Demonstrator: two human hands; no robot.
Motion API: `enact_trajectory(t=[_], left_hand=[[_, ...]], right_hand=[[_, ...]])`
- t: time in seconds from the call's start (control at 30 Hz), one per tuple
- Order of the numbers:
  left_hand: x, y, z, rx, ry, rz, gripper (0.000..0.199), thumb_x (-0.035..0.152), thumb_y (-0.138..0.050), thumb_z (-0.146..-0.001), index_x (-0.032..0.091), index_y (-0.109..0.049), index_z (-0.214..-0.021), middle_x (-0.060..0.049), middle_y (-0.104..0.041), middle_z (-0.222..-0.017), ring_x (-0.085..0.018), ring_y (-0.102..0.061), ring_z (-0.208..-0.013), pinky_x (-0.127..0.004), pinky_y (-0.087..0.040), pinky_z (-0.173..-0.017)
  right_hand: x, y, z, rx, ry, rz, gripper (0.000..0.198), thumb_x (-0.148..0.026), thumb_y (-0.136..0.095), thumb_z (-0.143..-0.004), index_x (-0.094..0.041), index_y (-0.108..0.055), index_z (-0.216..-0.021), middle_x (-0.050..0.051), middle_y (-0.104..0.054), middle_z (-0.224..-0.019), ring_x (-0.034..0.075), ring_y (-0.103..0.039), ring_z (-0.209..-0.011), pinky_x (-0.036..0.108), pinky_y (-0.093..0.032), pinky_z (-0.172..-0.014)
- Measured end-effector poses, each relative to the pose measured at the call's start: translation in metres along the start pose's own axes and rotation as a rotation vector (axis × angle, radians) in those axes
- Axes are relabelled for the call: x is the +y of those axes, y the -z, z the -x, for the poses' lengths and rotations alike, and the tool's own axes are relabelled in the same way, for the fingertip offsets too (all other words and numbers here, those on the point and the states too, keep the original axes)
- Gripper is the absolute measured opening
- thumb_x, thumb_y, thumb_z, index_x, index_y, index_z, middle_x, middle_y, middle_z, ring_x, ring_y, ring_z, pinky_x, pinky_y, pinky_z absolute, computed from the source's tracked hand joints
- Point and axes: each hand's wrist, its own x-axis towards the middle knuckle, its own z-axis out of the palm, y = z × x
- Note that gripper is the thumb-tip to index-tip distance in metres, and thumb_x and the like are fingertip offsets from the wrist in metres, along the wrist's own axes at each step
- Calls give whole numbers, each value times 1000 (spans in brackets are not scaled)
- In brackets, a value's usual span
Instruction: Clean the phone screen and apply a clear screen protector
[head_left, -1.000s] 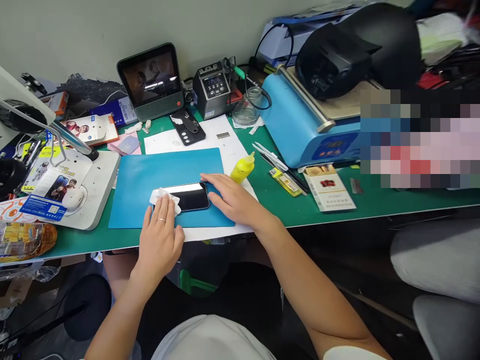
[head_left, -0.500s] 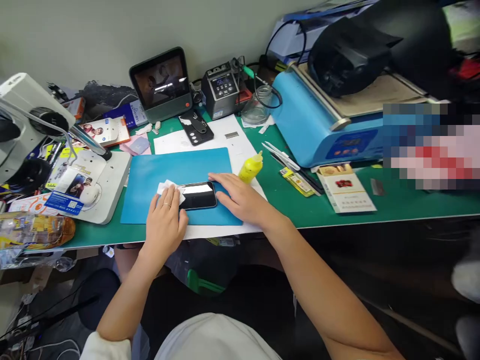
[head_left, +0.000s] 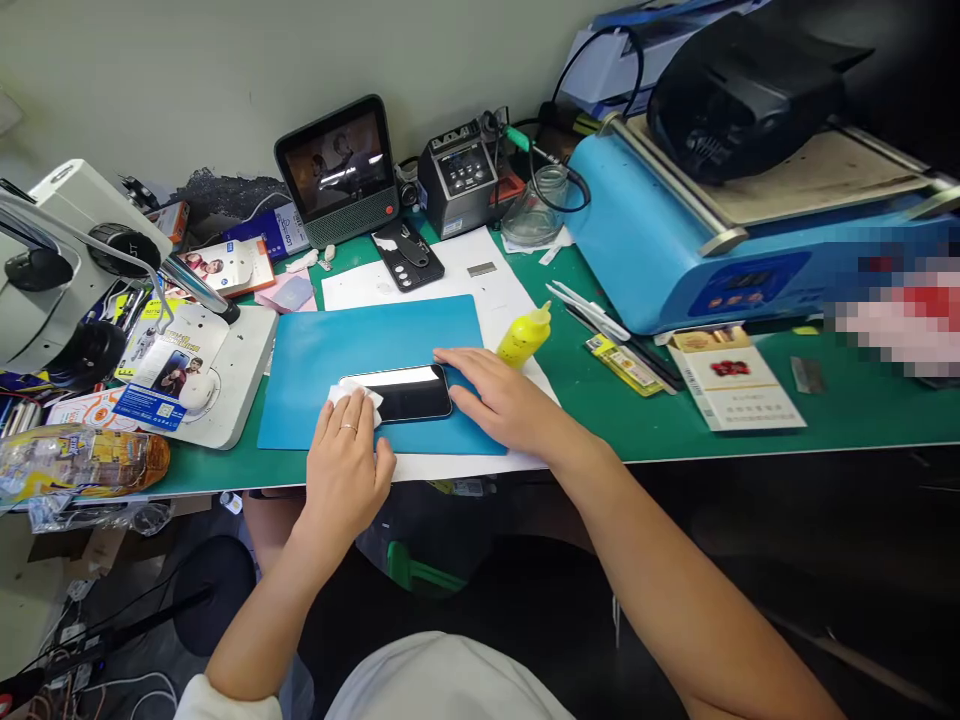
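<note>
A black smartphone (head_left: 412, 402) lies flat on a blue mat (head_left: 360, 335), its screen facing up and reflecting a bright strip. My left hand (head_left: 346, 460) presses a folded white tissue (head_left: 369, 395) against the phone's left end, fingers side by side over it. At the other end, my right hand (head_left: 506, 405) steadies the phone, thumb at its right edge and fingers by the upper right corner. Just beyond that hand a yellow squeeze bottle (head_left: 525, 337) stands, tilted in view.
Behind the mat lie a dark phone back (head_left: 409, 258) and a small metal blade (head_left: 481, 268). A screen device (head_left: 337, 170) and a soldering station (head_left: 457, 180) stand along the wall. A microscope base (head_left: 244, 365) borders the left; a blue machine (head_left: 637, 240) and cigarette pack (head_left: 735, 385) sit right.
The view has shifted, so everything sits farther right. My left hand and the tissue have slid slightly toward the phone's near edge, baring more of its upper left corner.
</note>
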Motion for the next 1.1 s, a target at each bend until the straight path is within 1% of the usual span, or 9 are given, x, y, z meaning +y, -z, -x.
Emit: enact_trajectory(t=[0.13, 0.23, 0.33, 0.47, 0.57, 0.7, 0.83, 0.97, 1.1], left_hand=[[2, 3, 9, 15, 5, 21, 47, 25, -42, -103, 8, -55, -145, -19, -60, -150, -32, -57, -140, -56, -41, -122], [3, -1, -4, 13, -17, 28, 46, 29, -42, -105, 6, -58, -141, -20, -62, -147, -33, -59, -138, -55, -41, -122], [11, -7, -14, 18, -27, 11, 48, 31, -42, -105, 3, -59, -140, -22, -61, -147, -35, -58, -138, -55, -42, -121], [24, -5, 2, 35, -49, 0, 50, 30, -42, -105, 1, -57, -142, -22, -59, -150, -34, -57, -139, -52, -44, -120], [17, 2, 17, 31, -53, 25, 47, 28, -41, -106, 5, -58, -142, -19, -60, -149, -31, -58, -138, -51, -43, -120], [0, 8, 18, -5, -39, 32, 42, 27, -41, -107, 11, -58, -142, -16, -62, -148, -30, -59, -137, -52, -41, -121], [-4, 5, 11, -3, -39, 19, 41, 20, -40, -104, 10, -56, -141, -18, -63, -141, -32, -57, -134, -52, -44, -117], [-5, 0, 5, -12, -43, 13, 43, 18, -40, -103, 11, -55, -142, -18, -61, -136, -34, -57, -129, -55, -43, -115], [-6, 1, 12, -22, -52, 10, 45, 15, -40, -101, 11, -54, -143, -18, -61, -134, -33, -56, -127, -55, -42, -116]], right_hand=[[1, 0, 1, -2, 9, 10, 50, -33, -41, -104, -26, -48, -153, 14, -61, -147, 34, -53, -141, 64, -46, -115], [1, -1, 1, 11, 17, 14, 50, -34, -42, -104, -25, -49, -152, 14, -62, -145, 34, -54, -140, 64, -46, -115], [0, -2, 0, 14, 22, 24, 48, -33, -43, -104, -25, -50, -151, 15, -62, -145, 34, -56, -138, 64, -47, -114], [-1, -3, 1, 12, 32, 44, 47, -32, -43, -104, -23, -50, -149, 16, -63, -144, 33, -56, -138, 63, -47, -115], [0, -3, 2, 5, 34, 55, 47, -32, -43, -104, -25, -50, -150, 15, -63, -145, 33, -55, -138, 65, -45, -116], [1, -4, 2, -9, 4, 66, 47, -34, -43, -104, -22, -51, -149, 17, -62, -144, 34, -55, -138, 64, -45, -116], [0, -3, 1, -12, 6, 55, 46, -34, -42, -104, -24, -51, -148, 16, -63, -144, 34, -56, -138, 63, -46, -116], [0, -1, 1, -11, 12, 48, 45, -33, -43, -104, -24, -52, -148, 15, -64, -143, 33, -56, -138, 63, -45, -116], [0, -1, 2, -22, -2, 55, 46, -32, -42, -104, -20, -53, -148, 17, -63, -144, 34, -55, -139, 62, -45, -116]])
